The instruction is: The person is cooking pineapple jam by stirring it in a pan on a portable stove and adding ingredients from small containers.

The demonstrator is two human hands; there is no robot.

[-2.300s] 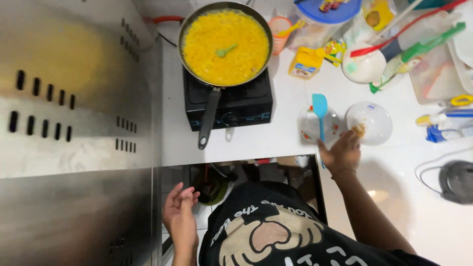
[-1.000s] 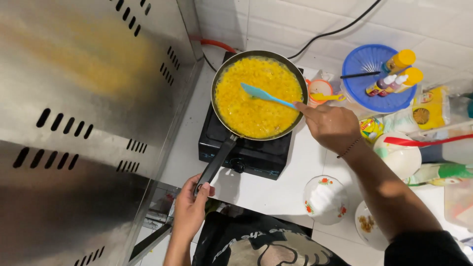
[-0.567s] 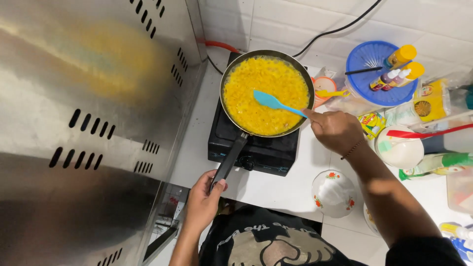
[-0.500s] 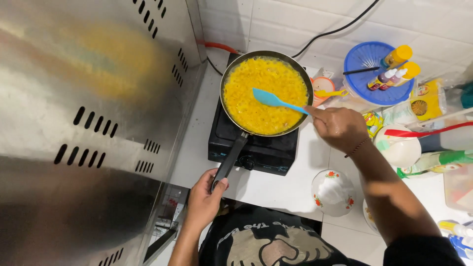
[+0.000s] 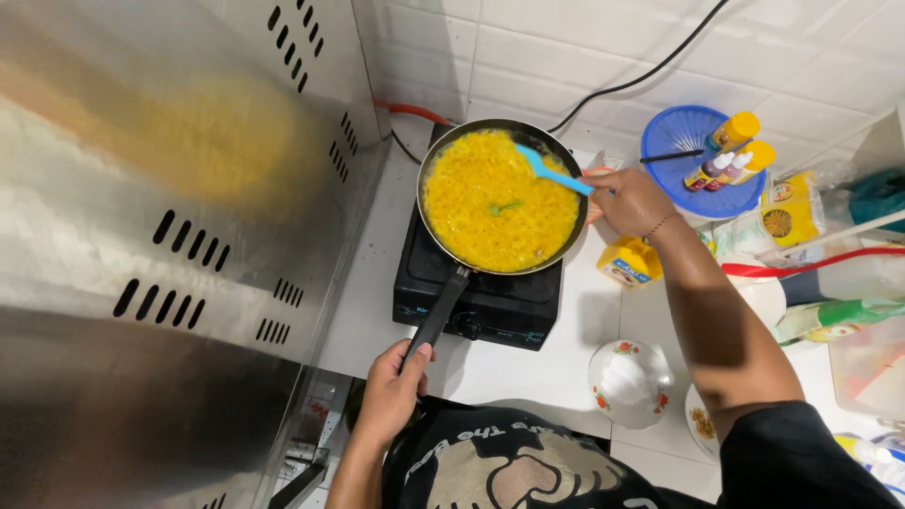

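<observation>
A black frying pan [image 5: 561, 198] full of yellow cooked food [image 5: 495, 203] sits on a black single-burner stove [image 5: 490, 297]. My left hand [image 5: 393, 386] grips the pan's black handle [image 5: 436, 316] near its end. My right hand [image 5: 633, 201] holds a blue spatula [image 5: 550, 171] whose blade rests in the food at the pan's far right edge. A small green piece lies in the middle of the food.
A tall steel cabinet [image 5: 179, 217] stands left of the stove. On the white counter to the right are a blue basket [image 5: 693, 151] with small bottles, a yellow packet [image 5: 630, 264], a floral bowl [image 5: 630, 382], a small plate [image 5: 699, 429] and plastic containers. A black cable runs along the tiled wall.
My right hand left the bowl on the counter and brought the blue spatula into the pan, then shifted it to the far right edge. My left hand took hold of the pan handle.
</observation>
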